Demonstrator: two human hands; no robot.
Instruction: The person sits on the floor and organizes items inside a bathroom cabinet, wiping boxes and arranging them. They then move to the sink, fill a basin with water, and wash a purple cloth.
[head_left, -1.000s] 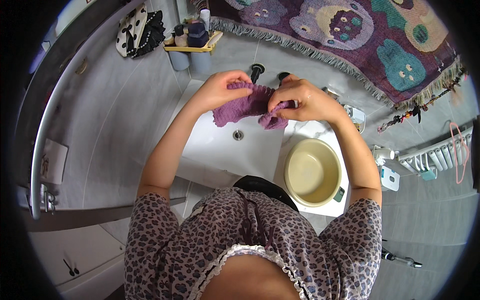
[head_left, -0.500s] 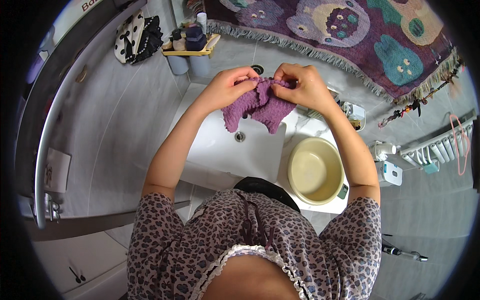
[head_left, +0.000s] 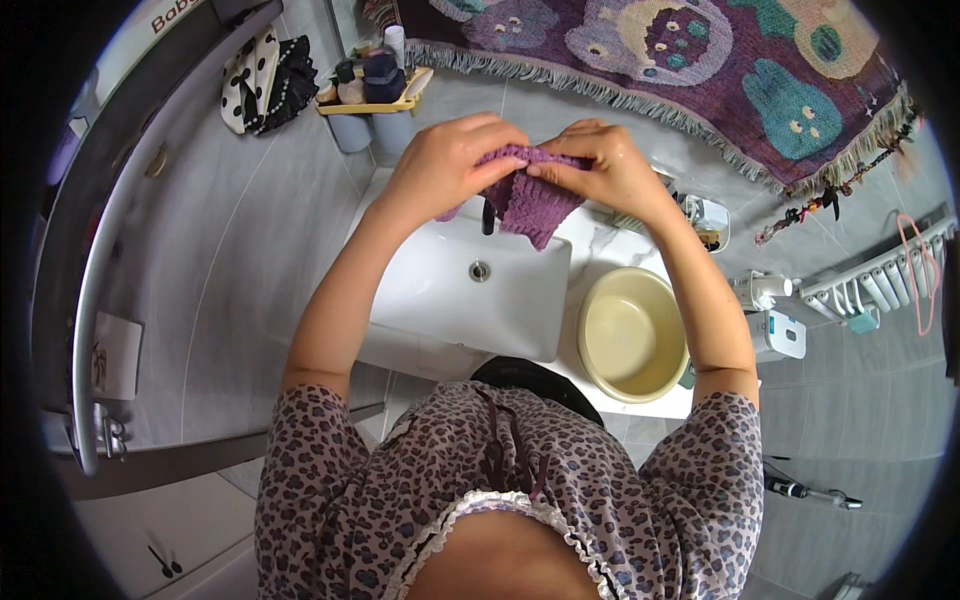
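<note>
A purple textured cloth [head_left: 541,208] hangs from both my hands over the far side of the white sink [head_left: 440,300]. My left hand [head_left: 455,160] is closed on its upper edge, thumb against the fabric. Close beside it, my right hand [head_left: 598,165] pinches the same edge, with the thumb in front. Most of the cloth's left part is hidden behind my left hand; a small corner shows below that wrist. Under the cloth a dark faucet spout [head_left: 488,217] comes into sight, and the round drain [head_left: 480,271] lies in the basin below.
A cream plastic basin [head_left: 632,335] stands on the counter right of the sink. At the far left, a yellow-edged shelf [head_left: 375,106] holds bottles and jars. A fringed patterned tapestry [head_left: 660,50] hangs beyond my hands. A towel radiator [head_left: 880,285] with hangers is at right.
My hands have drawn closer together along the cloth's upper edge. The cloth's left part has gone mostly behind my left hand, and the hanging part has risen slightly, baring the spout.
</note>
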